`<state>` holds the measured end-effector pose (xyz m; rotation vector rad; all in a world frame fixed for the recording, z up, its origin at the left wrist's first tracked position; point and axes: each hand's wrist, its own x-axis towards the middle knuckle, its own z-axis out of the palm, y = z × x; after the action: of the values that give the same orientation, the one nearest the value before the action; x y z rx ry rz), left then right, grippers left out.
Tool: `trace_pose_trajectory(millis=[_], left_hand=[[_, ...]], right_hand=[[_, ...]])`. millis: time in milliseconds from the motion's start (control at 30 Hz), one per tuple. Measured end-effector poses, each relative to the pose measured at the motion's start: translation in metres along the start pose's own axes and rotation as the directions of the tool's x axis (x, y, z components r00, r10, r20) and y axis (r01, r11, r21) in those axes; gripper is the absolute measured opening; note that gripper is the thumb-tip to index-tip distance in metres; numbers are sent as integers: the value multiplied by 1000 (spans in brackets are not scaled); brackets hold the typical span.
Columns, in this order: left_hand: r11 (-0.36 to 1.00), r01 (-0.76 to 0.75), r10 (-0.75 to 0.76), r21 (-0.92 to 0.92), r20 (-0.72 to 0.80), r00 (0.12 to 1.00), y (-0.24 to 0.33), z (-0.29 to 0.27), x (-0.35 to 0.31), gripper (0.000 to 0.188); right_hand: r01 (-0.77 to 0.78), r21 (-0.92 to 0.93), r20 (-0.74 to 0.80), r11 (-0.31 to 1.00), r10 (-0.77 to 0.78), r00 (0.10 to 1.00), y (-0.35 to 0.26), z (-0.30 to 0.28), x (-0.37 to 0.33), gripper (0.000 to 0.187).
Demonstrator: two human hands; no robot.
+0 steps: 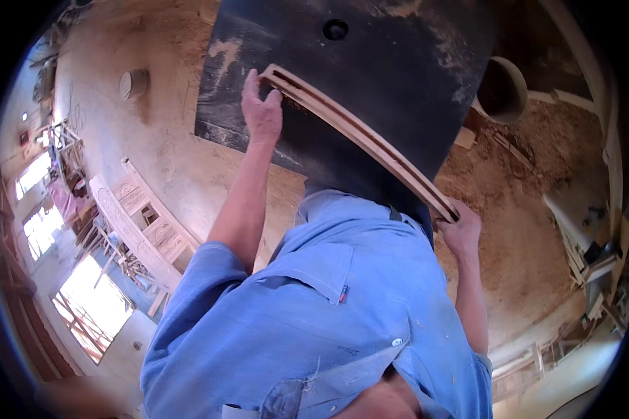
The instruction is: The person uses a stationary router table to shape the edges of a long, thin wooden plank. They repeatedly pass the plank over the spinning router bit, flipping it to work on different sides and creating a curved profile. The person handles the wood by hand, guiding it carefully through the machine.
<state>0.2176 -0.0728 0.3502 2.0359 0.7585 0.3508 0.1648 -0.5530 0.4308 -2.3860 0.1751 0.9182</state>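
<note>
A long, narrow piece of pale wood (360,133) with a groove along its upper face slants from upper left to lower right over a dark machine table (412,84). My left hand (263,115) grips its far end, which sits between the thumb and the fingers. At the near end, by the table's right edge, my right hand (463,230) is closed around the wood, its fingers partly hidden. A dark round fitting or opening (335,28) shows in the table top beyond the wood.
Left of the table a short round block (133,84) stands on the dusty floor, with carved wooden panels (147,216) nearer me. To the right are a round pipe-like opening (503,89), sawdust (503,157) and wood scraps (604,269).
</note>
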Motion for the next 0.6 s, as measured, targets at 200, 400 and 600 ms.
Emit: trace_pose_trajectory(millis=[200, 400, 600], left_hand=[[955, -86, 85, 282, 17, 996, 32, 31, 16, 43], [890, -191, 252, 414, -99, 963, 27, 71, 40, 35], [874, -236, 297, 425, -82, 952, 23, 86, 59, 34]], right_hand=[[97, 95, -390, 991, -53, 919, 56, -12, 28, 50], [-26, 471, -342, 882, 210, 916, 86, 20, 40, 37], [-3, 528, -471, 849, 296, 831, 68, 50, 39, 36]])
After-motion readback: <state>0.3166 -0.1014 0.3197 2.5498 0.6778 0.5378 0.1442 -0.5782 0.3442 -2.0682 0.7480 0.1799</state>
